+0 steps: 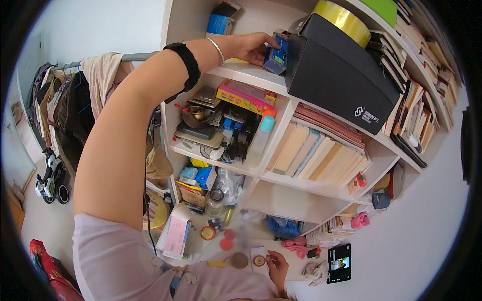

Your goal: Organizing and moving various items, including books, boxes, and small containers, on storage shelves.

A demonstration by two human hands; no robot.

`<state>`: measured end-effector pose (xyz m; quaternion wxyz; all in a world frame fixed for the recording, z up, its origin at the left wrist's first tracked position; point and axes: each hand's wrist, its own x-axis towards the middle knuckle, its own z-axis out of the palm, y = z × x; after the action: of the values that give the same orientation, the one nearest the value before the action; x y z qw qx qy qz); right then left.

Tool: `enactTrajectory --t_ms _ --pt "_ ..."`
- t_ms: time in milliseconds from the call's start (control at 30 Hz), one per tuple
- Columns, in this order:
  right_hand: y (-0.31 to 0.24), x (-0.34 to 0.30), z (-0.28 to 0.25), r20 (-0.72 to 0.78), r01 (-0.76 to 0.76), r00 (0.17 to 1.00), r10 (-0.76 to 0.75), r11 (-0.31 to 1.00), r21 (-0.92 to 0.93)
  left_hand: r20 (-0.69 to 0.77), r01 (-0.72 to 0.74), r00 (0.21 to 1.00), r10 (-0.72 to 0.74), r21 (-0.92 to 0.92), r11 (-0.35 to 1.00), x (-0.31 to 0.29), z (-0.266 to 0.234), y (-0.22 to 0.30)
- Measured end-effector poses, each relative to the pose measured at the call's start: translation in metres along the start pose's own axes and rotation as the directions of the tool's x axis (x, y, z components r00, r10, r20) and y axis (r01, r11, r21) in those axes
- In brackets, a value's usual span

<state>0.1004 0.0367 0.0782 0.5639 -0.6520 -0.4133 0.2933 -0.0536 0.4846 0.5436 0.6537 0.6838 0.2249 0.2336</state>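
High on the shelf unit, my left hand (256,48) is closed on a small blue box (276,56), fingers over its top end. The box stands at the shelf's front edge, right beside a large black box (341,75). Low in the view, my right hand (277,266) rests by a white card-like item (259,260) with a small round reddish-gold piece on it. Its fingers are loosely bent and apart, and I see nothing gripped in them. A round brownish disc (239,260) lies to the left of the white item.
A roll of yellow tape (344,22) tops the black box. Another blue box (219,24) stands farther left on that shelf. Below are books (316,150), a clear bottle (261,135) and a glass jar (215,200). A phone (340,263) lies at lower right; clothes (75,100) hang left.
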Motion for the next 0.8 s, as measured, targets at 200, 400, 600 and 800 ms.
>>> enactTrajectory --t_ms 200,400,600,800 --pt "0.014 0.009 -0.003 -0.026 -0.009 1.000 0.011 0.998 0.060 -0.026 -0.226 0.974 0.226 -0.009 0.974 0.001 -0.011 0.002" --pt "0.020 0.016 -0.006 -0.045 -0.064 0.997 0.065 0.998 0.013 -0.033 -0.323 0.939 0.342 0.262 0.910 0.017 -0.020 -0.005" --pt "0.022 0.025 -0.004 -0.030 -0.009 1.000 0.008 1.000 -0.017 0.023 -0.345 0.935 0.355 0.295 0.891 0.009 -0.012 -0.004" --pt "0.036 0.031 -0.006 0.012 -0.033 0.999 0.032 0.999 0.027 -0.037 -0.228 0.966 0.254 0.336 0.914 0.008 -0.010 0.008"
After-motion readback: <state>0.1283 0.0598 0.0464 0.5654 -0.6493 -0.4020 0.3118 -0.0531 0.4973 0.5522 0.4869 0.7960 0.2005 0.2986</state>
